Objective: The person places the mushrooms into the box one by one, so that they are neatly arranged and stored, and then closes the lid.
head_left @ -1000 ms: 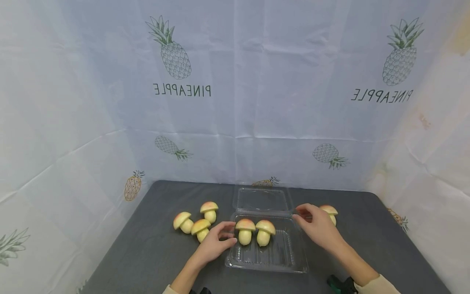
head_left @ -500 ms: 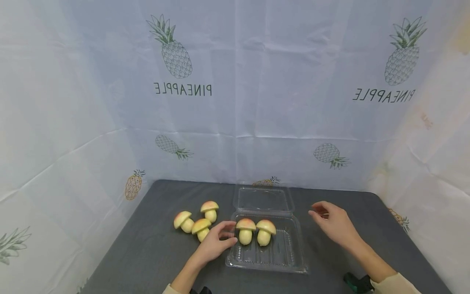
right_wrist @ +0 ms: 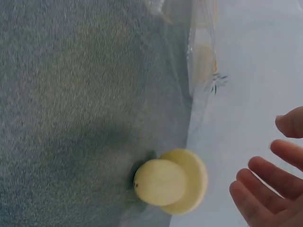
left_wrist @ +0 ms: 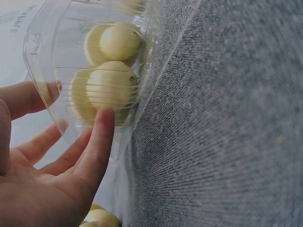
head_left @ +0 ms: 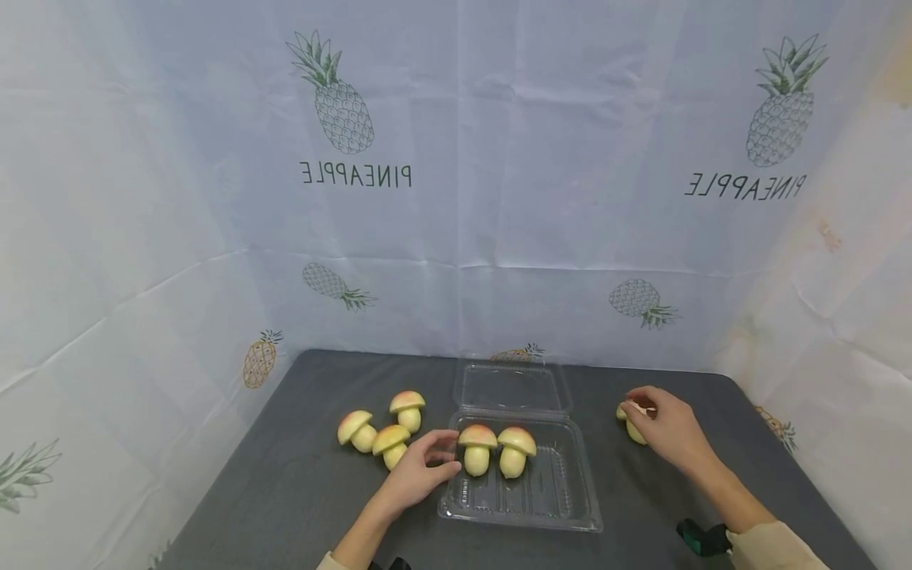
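A clear plastic clamshell container (head_left: pixel 549 507) lies with its lid folded back, two yellow toy mushrooms (head_left: pixel 476 450) side by side in its left half. My left hand (head_left: pixel 420 469) holds the container's left edge; in the left wrist view one fingertip (left_wrist: pixel 56 89) reaches over the rim while another finger (left_wrist: pixel 102 127) lies against the outer wall. On the right, my right hand (head_left: pixel 666 427) hovers over another toy mushroom (head_left: pixel 636 431), partly covering it from above. In the right wrist view its fingers (right_wrist: pixel 270 175) are spread, apart from that mushroom (right_wrist: pixel 161 182).
Three more toy mushrooms (head_left: pixel 355 430) lie left of the container on the dark grey table (head_left: pixel 285 507). The open lid (head_left: pixel 511 386) extends toward the back edge. A white curtain (head_left: pixel 499 214) printed with pineapples surrounds the table on the back and sides.
My right hand has left the container's right edge and moved right, to above the single mushroom. The left hand has stayed at the container's left edge.
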A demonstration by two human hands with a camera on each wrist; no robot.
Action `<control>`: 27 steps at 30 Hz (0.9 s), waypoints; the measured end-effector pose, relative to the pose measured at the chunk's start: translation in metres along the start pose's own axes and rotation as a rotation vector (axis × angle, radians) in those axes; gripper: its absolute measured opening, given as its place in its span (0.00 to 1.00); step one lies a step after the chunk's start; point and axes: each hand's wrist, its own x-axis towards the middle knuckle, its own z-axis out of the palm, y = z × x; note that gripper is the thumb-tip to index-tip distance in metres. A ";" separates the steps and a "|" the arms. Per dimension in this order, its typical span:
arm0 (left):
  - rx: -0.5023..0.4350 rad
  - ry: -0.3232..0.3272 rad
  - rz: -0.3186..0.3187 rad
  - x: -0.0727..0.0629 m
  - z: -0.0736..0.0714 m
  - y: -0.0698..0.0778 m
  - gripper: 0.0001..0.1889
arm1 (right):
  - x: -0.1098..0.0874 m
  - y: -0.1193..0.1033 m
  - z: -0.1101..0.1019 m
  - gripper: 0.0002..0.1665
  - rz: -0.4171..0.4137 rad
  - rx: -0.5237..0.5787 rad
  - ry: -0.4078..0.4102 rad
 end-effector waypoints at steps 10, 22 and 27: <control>-0.002 0.008 0.012 0.001 0.000 -0.004 0.27 | 0.004 0.025 0.000 0.25 0.034 -0.001 -0.002; -0.003 0.011 0.015 0.000 0.000 -0.004 0.26 | 0.010 0.052 0.008 0.32 0.118 0.027 -0.054; -0.009 0.010 0.023 0.000 0.001 -0.002 0.26 | 0.011 0.061 0.012 0.34 0.150 0.060 -0.089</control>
